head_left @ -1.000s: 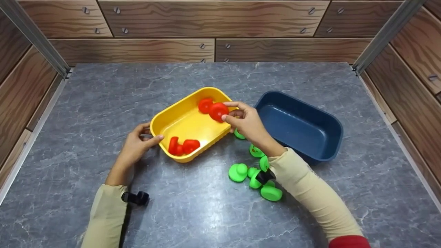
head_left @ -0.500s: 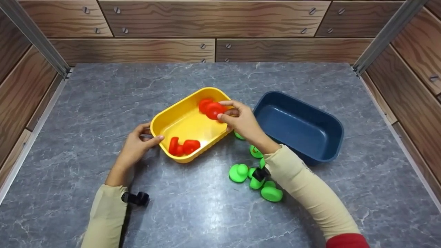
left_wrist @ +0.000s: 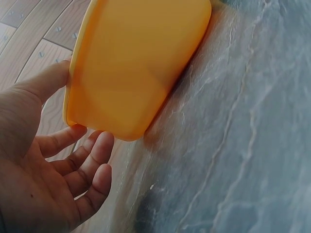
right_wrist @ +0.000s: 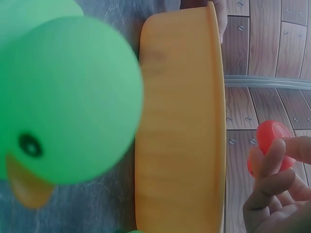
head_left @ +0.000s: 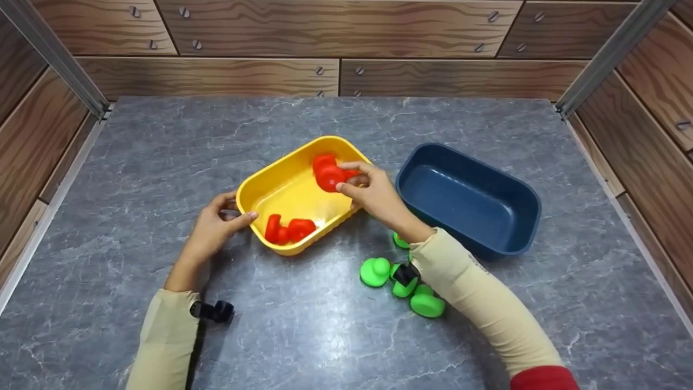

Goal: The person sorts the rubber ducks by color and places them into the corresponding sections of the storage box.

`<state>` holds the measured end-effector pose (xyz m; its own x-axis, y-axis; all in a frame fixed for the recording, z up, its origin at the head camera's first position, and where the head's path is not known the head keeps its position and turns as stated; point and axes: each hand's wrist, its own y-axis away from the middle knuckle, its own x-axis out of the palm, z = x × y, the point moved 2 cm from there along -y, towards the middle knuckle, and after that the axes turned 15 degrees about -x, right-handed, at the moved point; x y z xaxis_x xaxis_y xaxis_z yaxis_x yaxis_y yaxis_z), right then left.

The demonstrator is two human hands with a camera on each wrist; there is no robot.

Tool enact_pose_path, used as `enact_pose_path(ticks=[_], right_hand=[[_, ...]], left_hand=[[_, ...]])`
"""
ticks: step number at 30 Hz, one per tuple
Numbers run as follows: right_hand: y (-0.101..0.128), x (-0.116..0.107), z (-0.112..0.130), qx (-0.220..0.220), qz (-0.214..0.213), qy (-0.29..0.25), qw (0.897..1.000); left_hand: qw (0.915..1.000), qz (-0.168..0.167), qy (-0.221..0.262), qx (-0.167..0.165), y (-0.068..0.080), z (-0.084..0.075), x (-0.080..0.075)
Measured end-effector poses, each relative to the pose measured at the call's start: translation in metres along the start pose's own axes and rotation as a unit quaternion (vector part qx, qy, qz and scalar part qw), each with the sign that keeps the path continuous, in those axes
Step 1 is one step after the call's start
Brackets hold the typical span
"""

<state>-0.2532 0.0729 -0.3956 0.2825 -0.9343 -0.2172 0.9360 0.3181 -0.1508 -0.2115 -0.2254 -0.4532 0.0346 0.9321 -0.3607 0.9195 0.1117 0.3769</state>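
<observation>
My left hand holds the near left end of a yellow tub, thumb on its rim and fingers outside, below the rim. My right hand pinches a red rubber duck between thumb and fingers, over the tub's far right end. Its flat round base faces up. Another red duck shows just behind it. More red ducks lie in the tub's near left corner. In the right wrist view the held duck appears above the rim of the tub.
Several green rubber ducks lie on the grey marbled table, some hidden under my right forearm. One green duck looms large in the right wrist view. A dark blue tub stands to the right. Wood-patterned walls surround the table.
My right hand has shifted a little left, carrying the red duck farther in over the yellow tub. The left hand and both tubs have hardly moved.
</observation>
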Motion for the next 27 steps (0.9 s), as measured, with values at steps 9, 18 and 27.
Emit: enact_pose_path(ticks=[9,18,27], right_hand=[[0.001,0.0,0.002,0.005,0.005,0.017,1.0],[0.004,-0.004,0.008,0.009,0.009,0.004,1.0],[0.012,-0.008,0.023,-0.013,0.024,-0.003,1.0]], left_hand=[[1.0,0.001,0.0,-0.008,0.001,-0.001,0.0],[0.9999,0.0,-0.013,-0.005,0.001,-0.005,-0.001],[0.9998,-0.002,-0.022,0.003,0.002,-0.002,-0.001]])
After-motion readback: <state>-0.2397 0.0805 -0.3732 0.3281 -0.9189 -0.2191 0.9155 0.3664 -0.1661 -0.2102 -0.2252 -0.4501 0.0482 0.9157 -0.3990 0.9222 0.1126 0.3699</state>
